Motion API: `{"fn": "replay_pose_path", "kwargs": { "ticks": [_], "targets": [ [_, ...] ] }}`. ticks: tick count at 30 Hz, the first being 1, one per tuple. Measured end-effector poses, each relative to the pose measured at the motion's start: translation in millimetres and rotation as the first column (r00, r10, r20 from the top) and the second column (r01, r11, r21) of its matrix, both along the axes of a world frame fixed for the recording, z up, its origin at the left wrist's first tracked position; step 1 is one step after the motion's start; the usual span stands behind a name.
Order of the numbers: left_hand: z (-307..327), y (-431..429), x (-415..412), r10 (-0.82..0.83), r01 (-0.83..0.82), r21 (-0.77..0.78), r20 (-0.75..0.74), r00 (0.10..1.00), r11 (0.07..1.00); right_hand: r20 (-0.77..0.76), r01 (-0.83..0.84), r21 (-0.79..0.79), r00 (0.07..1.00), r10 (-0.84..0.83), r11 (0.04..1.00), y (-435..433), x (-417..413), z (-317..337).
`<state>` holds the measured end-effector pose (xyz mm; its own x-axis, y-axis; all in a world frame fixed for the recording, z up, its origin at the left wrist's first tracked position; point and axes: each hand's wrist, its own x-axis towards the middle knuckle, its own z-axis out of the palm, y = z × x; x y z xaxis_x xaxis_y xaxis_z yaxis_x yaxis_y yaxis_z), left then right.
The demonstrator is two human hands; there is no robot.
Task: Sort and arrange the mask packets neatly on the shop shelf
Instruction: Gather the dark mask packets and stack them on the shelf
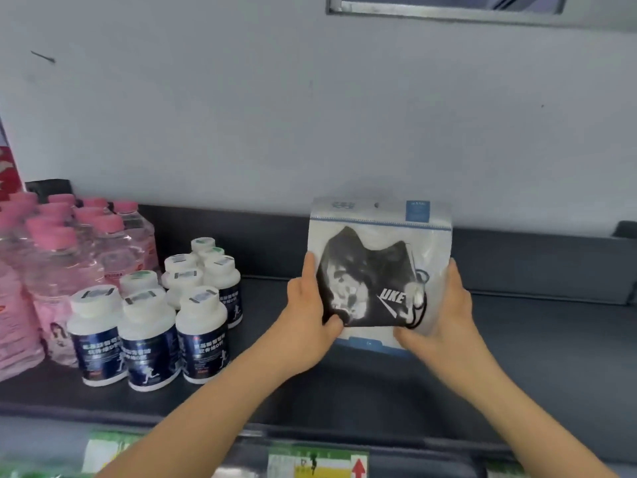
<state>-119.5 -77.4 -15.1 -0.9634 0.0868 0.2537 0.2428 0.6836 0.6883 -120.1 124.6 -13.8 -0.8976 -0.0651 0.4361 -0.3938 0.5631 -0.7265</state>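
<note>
A clear mask packet (375, 243) with a white and blue header holds a black printed mask. It stands upright on the dark shelf (537, 346), near the back wall. My left hand (310, 312) grips its lower left edge, thumb on the front. Gripping the lower right edge is my right hand (444, 312). Both hands hold the same packet, or a stack of packets; I cannot tell how many lie behind the front one.
White-capped supplement bottles (151, 339) with dark blue labels stand in a cluster on the shelf's left. Pink-capped clear bottles (65, 263) crowd the far left. A raised dark ledge (517, 257) runs along the back. Price labels (317, 464) line the shelf's front edge.
</note>
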Motion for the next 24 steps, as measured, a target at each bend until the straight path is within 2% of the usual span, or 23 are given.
{"fn": "replay_pose_path", "kwargs": {
  "ticks": [7,14,16,19,24],
  "targets": [
    [25.0,19.6,-47.6,-0.012,0.012,0.063,0.0,1.0,0.998,-0.036,0.057,0.03,0.998,-0.056,0.998,7.1,-52.8,24.7],
    [17.0,2.2,-84.8,0.187,-0.17,0.182,-0.085,0.979,0.969,-0.043,-0.03,-0.062,0.999,0.027,0.998,-25.8,-105.9,22.4],
    [5.6,-4.6,-89.6,0.219,-0.205,0.19,-0.054,0.974,0.96,0.011,-0.072,-0.076,0.997,0.073,0.994,-33.8,-116.3,14.0],
    [-10.3,-12.0,-91.6,0.213,-0.221,0.165,0.069,0.975,0.961,0.166,-0.097,-0.093,0.98,0.112,0.991,-38.5,-125.8,-1.4],
    [-16.0,-12.1,-95.0,0.243,-0.243,0.14,0.019,0.97,0.96,0.258,-0.014,-0.067,0.966,0.031,0.998,-39.0,-130.7,-4.1]
  ]
}}
